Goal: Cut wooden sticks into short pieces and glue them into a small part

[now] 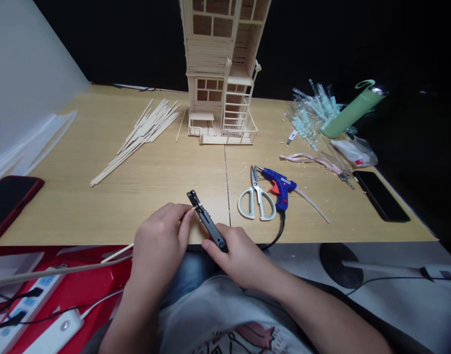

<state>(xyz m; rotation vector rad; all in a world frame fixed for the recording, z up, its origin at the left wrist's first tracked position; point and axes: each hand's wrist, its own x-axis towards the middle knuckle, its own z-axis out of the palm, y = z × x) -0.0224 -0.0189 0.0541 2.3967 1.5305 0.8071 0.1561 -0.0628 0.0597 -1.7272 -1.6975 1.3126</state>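
My left hand is closed on a thin wooden stick that runs out to the left past my wrist. The stick's tip lies in the jaws of black cutting pliers, which my right hand grips by the handles. Both hands hover at the table's near edge, over my lap. A tall model house of wooden sticks stands at the back centre of the wooden table.
A pile of loose sticks lies left of the house. White-handled scissors and a blue glue gun lie right of my hands. A green tube, plastic wrappers, a black phone sit far right. Power strips lie at lower left.
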